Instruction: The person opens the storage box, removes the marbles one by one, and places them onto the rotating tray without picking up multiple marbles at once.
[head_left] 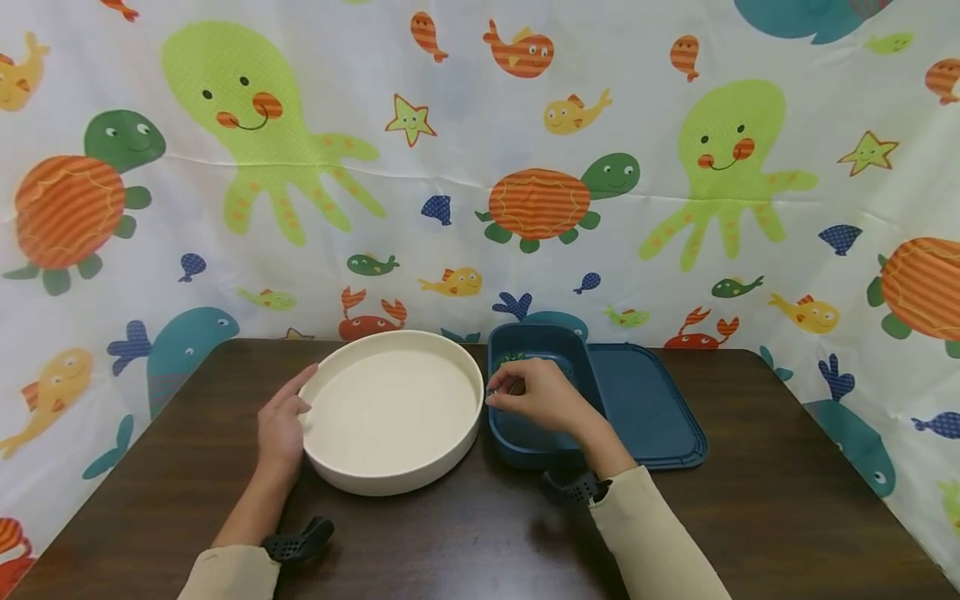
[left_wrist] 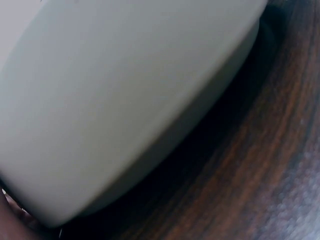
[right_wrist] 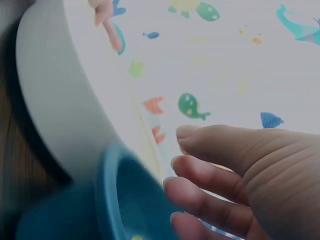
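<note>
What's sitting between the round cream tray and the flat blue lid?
The open blue box, with the right hand over it. The head view shows this.

the tray (head_left: 393,408) and box (head_left: 534,457) look smooth, matt plastic, the table (head_left: 427,546) glossy wood.

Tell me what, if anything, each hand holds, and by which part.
The left hand holds the cream dish by its left rim. Whether the right hand holds anything cannot be told.

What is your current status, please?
Left hand holds rim of cream tray; right hand over blue box, grasp unclear. Green contents in box, partly hidden. Blue lid right of box, apparently not in the way.
</note>
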